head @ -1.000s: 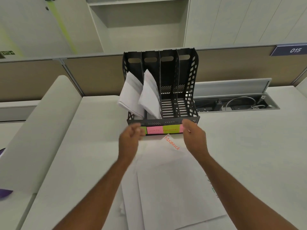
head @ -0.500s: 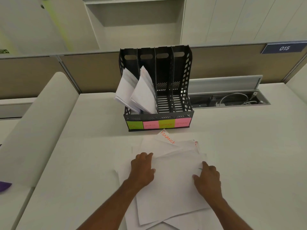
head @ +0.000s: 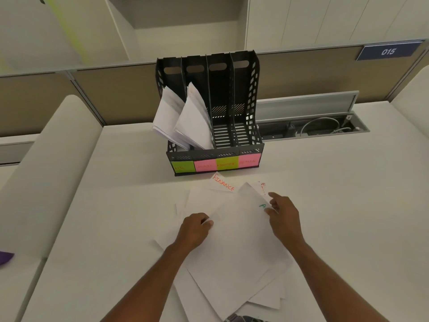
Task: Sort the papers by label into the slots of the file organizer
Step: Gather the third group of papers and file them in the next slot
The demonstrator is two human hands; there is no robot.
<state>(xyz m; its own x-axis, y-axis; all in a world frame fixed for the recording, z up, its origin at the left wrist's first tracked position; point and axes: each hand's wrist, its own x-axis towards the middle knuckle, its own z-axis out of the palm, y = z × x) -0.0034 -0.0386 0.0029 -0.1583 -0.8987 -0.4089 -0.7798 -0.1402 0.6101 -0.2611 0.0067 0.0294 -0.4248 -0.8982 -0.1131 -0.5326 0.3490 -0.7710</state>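
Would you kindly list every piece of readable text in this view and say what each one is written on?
"015": white numerals on the blue wall sign.
"FINANCE": red handwriting on a sheet of the desk pile.
"FINANCE": faint, on the third sticky note of the file organizer.
Green "A": partly hidden beside the right hand.
The other three sticky notes: too blurred to read.

Left hand (head: 195,230): palm down, fingers curled, fingertips pinched together at the far side of the knuckles; forearm bare, extended forward. Right hand (head: 284,216): palm down, index finger extended forward, thumb tucked inward toward the left hand; forearm bare, angled inward.
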